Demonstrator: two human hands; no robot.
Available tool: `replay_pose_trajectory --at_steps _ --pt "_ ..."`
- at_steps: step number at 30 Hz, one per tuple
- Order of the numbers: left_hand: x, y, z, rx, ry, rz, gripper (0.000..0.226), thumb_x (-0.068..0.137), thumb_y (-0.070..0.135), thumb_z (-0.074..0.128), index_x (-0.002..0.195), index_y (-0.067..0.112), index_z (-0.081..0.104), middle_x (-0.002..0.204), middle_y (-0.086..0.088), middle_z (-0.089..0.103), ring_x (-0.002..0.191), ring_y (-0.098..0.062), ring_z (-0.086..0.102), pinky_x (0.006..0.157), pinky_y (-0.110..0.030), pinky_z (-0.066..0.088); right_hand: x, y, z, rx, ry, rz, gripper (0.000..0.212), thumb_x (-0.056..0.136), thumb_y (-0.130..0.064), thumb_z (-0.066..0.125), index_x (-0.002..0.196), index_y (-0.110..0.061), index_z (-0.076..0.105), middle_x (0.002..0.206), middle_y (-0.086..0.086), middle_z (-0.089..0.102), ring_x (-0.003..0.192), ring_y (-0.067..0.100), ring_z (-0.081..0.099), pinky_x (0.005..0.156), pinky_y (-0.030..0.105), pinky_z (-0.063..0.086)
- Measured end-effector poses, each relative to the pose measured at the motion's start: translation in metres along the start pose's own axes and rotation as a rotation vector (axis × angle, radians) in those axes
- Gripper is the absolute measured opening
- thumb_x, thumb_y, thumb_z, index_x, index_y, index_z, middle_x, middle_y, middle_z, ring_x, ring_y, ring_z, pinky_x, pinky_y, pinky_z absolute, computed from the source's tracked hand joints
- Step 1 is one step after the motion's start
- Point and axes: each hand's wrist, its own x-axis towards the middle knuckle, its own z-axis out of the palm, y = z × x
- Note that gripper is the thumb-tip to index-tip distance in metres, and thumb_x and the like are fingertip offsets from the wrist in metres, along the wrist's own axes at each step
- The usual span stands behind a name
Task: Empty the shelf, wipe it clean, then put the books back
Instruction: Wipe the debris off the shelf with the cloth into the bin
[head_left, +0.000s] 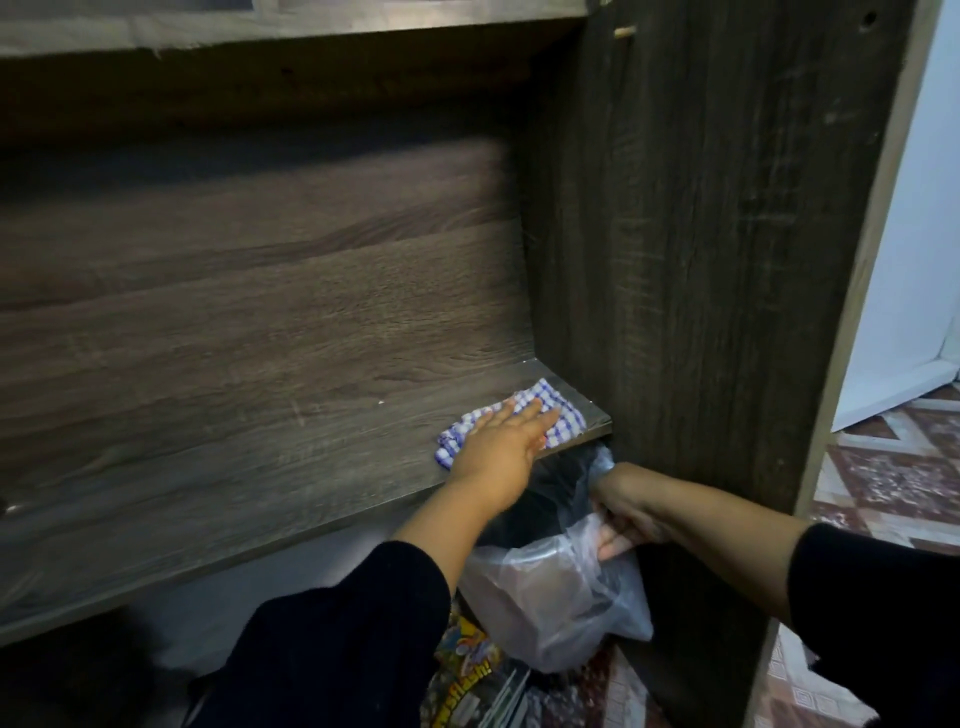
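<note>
I'm gripping the plastic bag (561, 587) in my right hand (626, 512) just under the shelf (208, 467) edge. My left hand (501, 447), fingers flat, is pressing the checked cloth (524, 415) into the right corner; I'm judging steady sweeps toward the bag best.

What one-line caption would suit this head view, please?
Left hand presses a checked cloth on the shelf; right hand holds a plastic bag.

We are in a room of a home, crouched at a dark wood-grain bookshelf (260, 322) that stands on patterned floor tiles (893, 467). A pale wall with a white skirting board (893, 384) runs beside it, and colourful magazines (467, 675) lie on the floor.
</note>
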Motion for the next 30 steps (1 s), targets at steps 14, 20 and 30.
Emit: replay_pose_trajectory --at_steps 14,20,30 --pt "0.018 -0.012 -0.057 -0.56 0.061 -0.398 0.054 0.104 0.036 0.028 0.153 0.021 0.013 0.16 -0.009 0.015 0.145 -0.03 0.021 0.119 -0.04 0.019 0.006 0.0 0.008 0.059 0.008 0.019 0.034 0.101 -0.009 0.025 0.085 0.007 0.05 0.072 0.021 0.059 0.058 0.025 0.06 0.038 0.029 0.053" --pt "0.014 -0.037 -0.032 -0.169 -0.253 -0.355 0.046 0.101 0.029 0.037 0.146 0.018 0.038 0.158 -0.013 0.022 0.145 -0.029 0.021 0.119 -0.036 0.017 0.015 0.0 0.008 0.08 0.038 -0.02 0.032 0.099 -0.008 0.025 0.104 0.009 0.053 0.069 0.02 0.06 0.04 0.022 0.061 0.037 0.028 0.053" --pt "0.056 -0.001 -0.014 0.004 -0.252 -0.41 0.051 0.102 0.044 0.017 0.152 0.035 0.012 0.162 0.001 -0.001 0.149 -0.028 -0.003 0.119 -0.051 0.0 0.023 -0.009 0.013 0.115 0.016 0.029 0.037 0.102 -0.015 0.022 0.086 0.005 0.049 0.073 0.019 0.056 0.058 0.025 0.059 0.038 0.029 0.052"
